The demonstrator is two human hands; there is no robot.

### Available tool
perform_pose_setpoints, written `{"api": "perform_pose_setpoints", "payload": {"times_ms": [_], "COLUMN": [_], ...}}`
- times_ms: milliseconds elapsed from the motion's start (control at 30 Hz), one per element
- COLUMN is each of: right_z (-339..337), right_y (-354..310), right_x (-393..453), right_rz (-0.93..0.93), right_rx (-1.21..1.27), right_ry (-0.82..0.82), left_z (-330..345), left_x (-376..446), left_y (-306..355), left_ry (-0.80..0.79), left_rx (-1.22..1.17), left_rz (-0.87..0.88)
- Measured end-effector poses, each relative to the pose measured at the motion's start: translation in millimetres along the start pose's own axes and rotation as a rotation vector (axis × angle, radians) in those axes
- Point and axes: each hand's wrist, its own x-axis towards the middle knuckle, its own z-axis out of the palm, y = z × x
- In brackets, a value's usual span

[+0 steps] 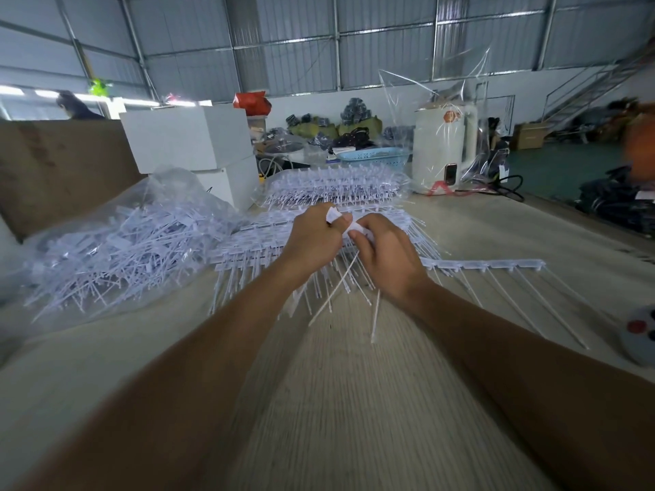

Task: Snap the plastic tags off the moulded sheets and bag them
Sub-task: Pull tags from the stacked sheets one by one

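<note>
Hands meet over moulded sheet (255, 246): left hand (312, 239) pinches a white tag (333, 215), right hand (386, 253) grips tags w/ stems hanging, prob. for snap leverage. Bag (117, 239) of loose tags lies left of sheet; more sheets (336, 186) stacked behind it.

Grey corrugated metal walls (290, 26) are rising at twelve o'clock, daylight glowing at ten o'clock. A pale woven-topped table (354, 402) is filling six o'clock. A green floor (553, 164) and metal staircase (595, 86) are sitting at two o'clock.
</note>
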Motion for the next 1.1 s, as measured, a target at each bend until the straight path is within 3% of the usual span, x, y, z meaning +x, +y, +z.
{"api": "perform_pose_setpoints", "payload": {"times_ms": [233,433,767,1000,1100], "right_z": [-3.2,-6.4,-3.7,2.0,3.9], "right_y": [-5.8,-7.4,-7.3,-4.8,-1.9], "right_x": [-2.8,-2.0,-2.2,-1.4,-1.9], "right_rz": [-0.103,-0.191,-0.137,-0.172,-0.158], "right_rx": [-0.107,-0.239,-0.278,-0.369,-0.384], "right_ry": [0.044,0.057,0.054,-0.012,-0.033], "left_z": [-4.9,-17.4,-35.5,-47.5,-49.7], "left_x": [3.7,3.6,7.7,6.8,2.7], "left_y": [8.9,14.5,4.3,4.1,9.3], "left_ry": [-0.041,-0.189,-0.472,-0.491,-0.513], "left_rx": [-0.125,-0.290,-0.122,0.155,0.161], "left_rz": [-0.205,-0.361,-0.161,-0.055,0.013]}}
